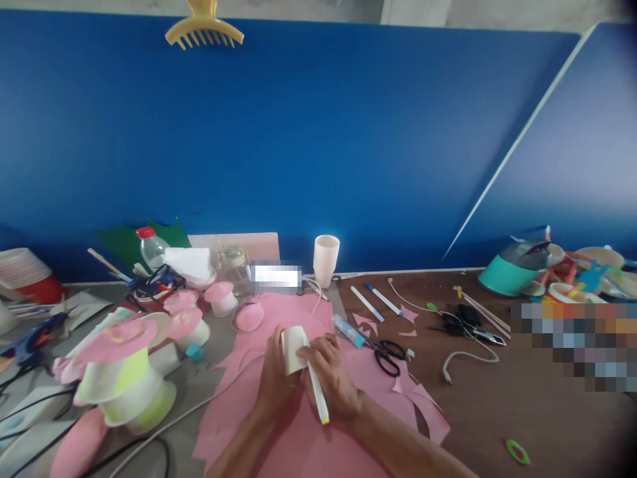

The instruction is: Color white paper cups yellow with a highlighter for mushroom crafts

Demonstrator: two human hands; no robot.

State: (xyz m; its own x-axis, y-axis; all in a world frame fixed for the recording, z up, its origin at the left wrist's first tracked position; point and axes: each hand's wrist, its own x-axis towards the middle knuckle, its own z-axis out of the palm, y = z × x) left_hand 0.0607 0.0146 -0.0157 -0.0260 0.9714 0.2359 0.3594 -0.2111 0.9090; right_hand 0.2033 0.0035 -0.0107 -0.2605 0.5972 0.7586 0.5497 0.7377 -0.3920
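Observation:
My left hand (276, 375) grips a small white paper cup (293, 348) held upside down against the pink paper sheet (298, 438). Touching the cup's right side, my right hand (334, 378) holds a white marker with a yellow-green end (317, 395), tip toward the cup. Both hands rest over the pink sheet at the table's middle front.
Black scissors (389, 355) and a glue stick (348, 330) lie right of my hands. Pink-topped cup crafts (124, 372) crowd the left, with a glue gun (30, 338). A white cup (326, 259), a jar and a bottle stand at the back. Cables, pens and a teal pot (512, 269) are to the right.

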